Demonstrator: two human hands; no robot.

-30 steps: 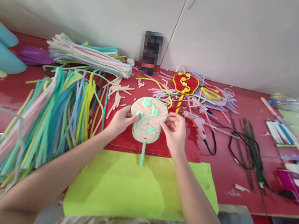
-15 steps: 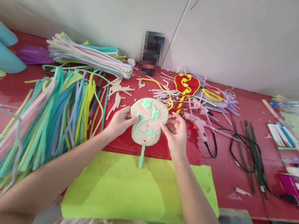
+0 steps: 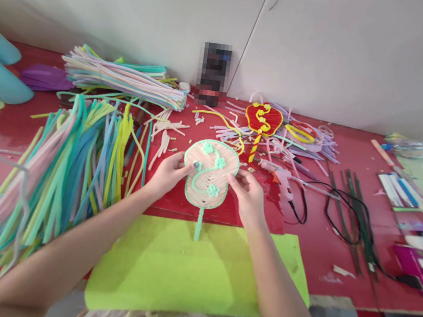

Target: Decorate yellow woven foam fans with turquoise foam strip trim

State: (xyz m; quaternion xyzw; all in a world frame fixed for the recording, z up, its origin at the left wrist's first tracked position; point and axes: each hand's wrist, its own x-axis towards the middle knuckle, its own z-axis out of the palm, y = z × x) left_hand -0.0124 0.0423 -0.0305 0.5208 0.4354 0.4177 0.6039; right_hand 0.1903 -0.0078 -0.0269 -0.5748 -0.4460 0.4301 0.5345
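Between my two hands is a hand fan [image 3: 203, 178] made of pipe cleaners, cream with a mint-green rim, mint flowers and a curling stem on its face. Its mint handle points down toward me over a lime-green sheet [image 3: 197, 275]. My left hand [image 3: 169, 174] grips the fan's left edge, thumb on the front near a flower. On the opposite edge my right hand [image 3: 248, 191] pinches the rim, thumb in front and fingers behind. Beyond it lies a red and yellow fan [image 3: 263, 119] of similar make.
Bundled coloured pipe cleaners [image 3: 59, 170] fill the left, with another bundle [image 3: 124, 81] behind. A pink glue gun [image 3: 282, 180] and its black cord lie at right, near yellow-handled scissors [image 3: 300, 134]. Green stems [image 3: 361, 223] and a purple case [image 3: 410, 265] are further right.
The fan has tilted very slightly, its handle end shifting a little left and toward me. Both hands keep their hold on its edges.
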